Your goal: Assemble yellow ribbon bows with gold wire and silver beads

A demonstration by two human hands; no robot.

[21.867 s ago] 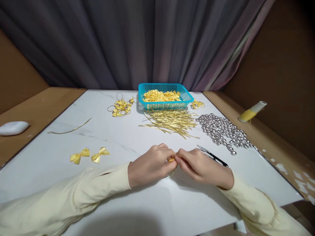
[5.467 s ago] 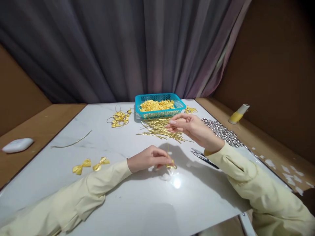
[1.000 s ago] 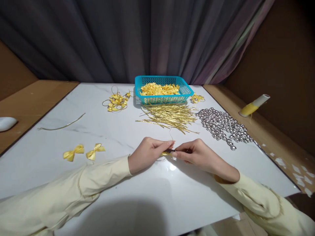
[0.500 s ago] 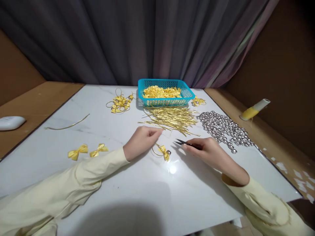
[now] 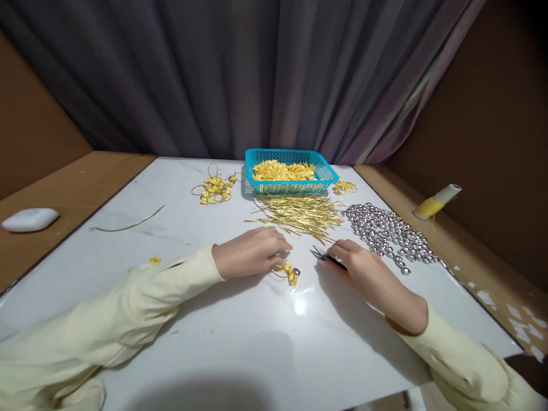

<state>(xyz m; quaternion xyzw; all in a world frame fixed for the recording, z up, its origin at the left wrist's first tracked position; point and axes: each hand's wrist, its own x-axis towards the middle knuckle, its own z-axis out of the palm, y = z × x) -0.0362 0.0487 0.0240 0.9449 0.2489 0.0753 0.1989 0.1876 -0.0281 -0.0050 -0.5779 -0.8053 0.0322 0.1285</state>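
while the left hand (image 5: 250,252) is resting curled on the desk (image 5: 240,342), its fingertips (image 5: 282,254) are touching the yellow ribbon bow (image 5: 291,274), though whether they are pinching its loop is unclear. the right hand (image 5: 363,271) is gripping the thread snips (image 5: 324,257). the bow is looking light, soft and crushable, so its knotted middle is seeming the safest hold. gold twist ties (image 5: 299,211) and silver bells (image 5: 385,231) are lying beyond.

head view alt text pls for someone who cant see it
A person's left hand rests on a white table beside a small yellow bow with a gold loop, while the right hand holds small scissors. Behind lie gold wires, silver bells and a blue basket of bows.
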